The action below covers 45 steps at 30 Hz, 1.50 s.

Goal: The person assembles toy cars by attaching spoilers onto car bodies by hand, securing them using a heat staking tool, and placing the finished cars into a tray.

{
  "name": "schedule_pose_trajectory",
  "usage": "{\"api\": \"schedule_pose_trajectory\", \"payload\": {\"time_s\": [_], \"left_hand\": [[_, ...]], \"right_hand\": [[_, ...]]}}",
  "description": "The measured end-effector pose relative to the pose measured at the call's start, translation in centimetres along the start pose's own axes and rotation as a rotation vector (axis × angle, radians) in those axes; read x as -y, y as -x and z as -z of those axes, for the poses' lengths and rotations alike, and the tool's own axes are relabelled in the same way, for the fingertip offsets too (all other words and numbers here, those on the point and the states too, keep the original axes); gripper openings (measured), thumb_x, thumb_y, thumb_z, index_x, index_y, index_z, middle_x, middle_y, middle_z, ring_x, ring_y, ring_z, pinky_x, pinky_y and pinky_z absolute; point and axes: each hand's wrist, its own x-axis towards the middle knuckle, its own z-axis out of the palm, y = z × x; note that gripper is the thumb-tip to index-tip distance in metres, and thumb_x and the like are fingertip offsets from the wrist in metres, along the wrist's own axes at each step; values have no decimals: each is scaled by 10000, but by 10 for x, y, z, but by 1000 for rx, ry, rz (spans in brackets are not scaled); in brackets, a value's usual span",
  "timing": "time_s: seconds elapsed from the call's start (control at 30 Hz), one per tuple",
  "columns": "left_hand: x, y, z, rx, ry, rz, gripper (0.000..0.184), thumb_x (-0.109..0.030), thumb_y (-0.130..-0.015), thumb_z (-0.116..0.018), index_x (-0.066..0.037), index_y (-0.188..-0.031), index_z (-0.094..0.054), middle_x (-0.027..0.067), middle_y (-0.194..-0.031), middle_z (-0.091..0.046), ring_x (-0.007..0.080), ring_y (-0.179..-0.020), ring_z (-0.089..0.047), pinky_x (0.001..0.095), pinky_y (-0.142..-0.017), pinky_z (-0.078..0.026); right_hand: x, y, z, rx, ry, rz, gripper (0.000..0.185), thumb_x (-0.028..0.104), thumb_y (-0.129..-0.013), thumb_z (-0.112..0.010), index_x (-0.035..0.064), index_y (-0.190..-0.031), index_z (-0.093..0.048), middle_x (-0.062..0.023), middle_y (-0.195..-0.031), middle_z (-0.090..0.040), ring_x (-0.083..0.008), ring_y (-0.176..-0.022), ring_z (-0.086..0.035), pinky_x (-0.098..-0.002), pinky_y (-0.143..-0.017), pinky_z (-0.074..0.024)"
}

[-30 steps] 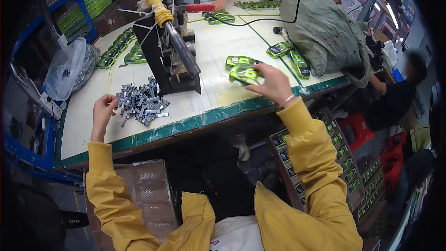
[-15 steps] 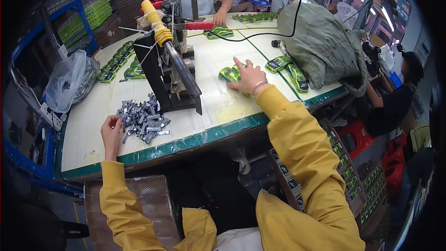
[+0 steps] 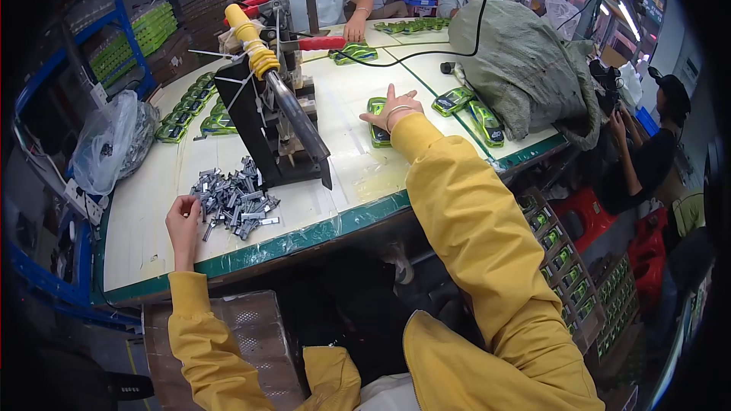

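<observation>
My right hand (image 3: 394, 109) is spread over a green and black car-shaped piece (image 3: 378, 135) on the white tabletop, right of the press. Its fingers point away from me, and part of the piece is hidden under the hand. My left hand (image 3: 183, 221) rests at the left edge of a pile of small grey metal parts (image 3: 242, 202). Its fingers are curled together, and whatever may be between them is too small to make out. The hand press (image 3: 285, 106), with a yellow-wrapped lever, stands between my hands. Two more green pieces (image 3: 484, 123) lie to the right.
A large grey-green sack (image 3: 518, 68) sits at the table's right, with a black cable running near it. Rows of green pieces (image 3: 185, 109) lie at the left, beside a clear plastic bag (image 3: 114, 141). A co-worker (image 3: 324, 0) sits across the table. Boxes of green pieces (image 3: 567, 262) stand below right.
My right hand has moved left and lowered the green piece it held onto the table, and its fingers have spread. My left hand has shifted slightly beside the grey pile.
</observation>
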Motion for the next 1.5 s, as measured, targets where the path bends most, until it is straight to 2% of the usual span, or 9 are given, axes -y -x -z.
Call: {"api": "schedule_pose_trajectory", "payload": {"time_s": [0.1,0.2,0.3,0.73,0.9,0.93,1.1,1.33,1.5], "left_hand": [[-1,1,1,6,-40,-16,74,-64,-769,-566,6,-794,-562,1,-666,-546,51,-594,-466,191,-544,-380],[-2,2,1,3,-46,-38,70,-58,-766,-565,8,-789,-561,2,-664,-545,52,-591,-465,193,-549,-383],[3,1,-1,7,-21,-61,71,-57,-762,-567,8,-788,-560,10,-663,-550,58,-587,-468,197,-550,-387],[2,5,-2,-9,-52,-69,63,-47,-743,-573,12,-758,-557,29,-650,-550,79,-601,-484,219,-564,-403],[0,0,4,-84,10,-84,62,-54,-762,-562,4,-783,-555,15,-667,-543,73,-606,-488,204,-538,-401],[-3,3,6,-98,83,-10,63,-57,-773,-557,2,-795,-552,12,-681,-542,70,-607,-488,195,-527,-400],[-34,34,16,-200,400,46,63,-63,-798,-535,-1,-810,-534,27,-722,-536,70,-626,-496,193,-509,-420],[-121,120,-38,493,694,444,75,-60,-790,-535,-3,-837,-517,61,-749,-532,126,-664,-551,256,-559,-511],[-157,134,-101,662,770,463,153,-147,-814,-540,-1,-850,-513,69,-747,-552,143,-666,-570,257,-570,-509]], "right_hand": [[-6,-3,0,73,-36,218,1037,656,-565,-563,185,-1352,-78,-194,-1346,-206,-310,-1114,-433,-447,-837,-427],[-37,-11,2,193,-241,870,1143,483,-481,-739,135,-1346,-78,-182,-1355,-183,-328,-1207,-287,-341,-992,-268],[-54,0,4,340,-243,1173,1212,331,-439,-799,112,-1345,-24,-190,-1369,-131,-316,-1229,-244,-331,-1010,-230],[-61,10,-1,348,-252,1261,1196,263,-413,-808,99,-1340,-71,-200,-1310,-274,-346,-1139,-347,-327,-967,-292],[-66,19,-3,208,-133,1263,1210,403,-422,-790,174,-1350,-48,-149,-1399,-30,-346,-1247,-178,-481,-989,-194],[-70,40,9,112,-33,1161,1134,411,-428,-784,173,-1339,-153,-100,-1406,-52,-312,-1282,-86,-546,-982,-144],[-96,79,0,-278,-66,1116,706,383,-492,-743,162,-1117,-497,-22,-1397,-135,-278,-1288,-93,-566,-985,-120],[-104,97,-9,-432,-225,1137,488,324,-523,-737,177,-958,-572,-1,-1356,-251,-274,-1275,-144,-571,-974,-164],[-101,103,-12,-286,-357,1320,537,211,-542,-733,131,-1028,-522,-17,-1107,-519,-233,-1105,-426,-430,-979,-253]]}}
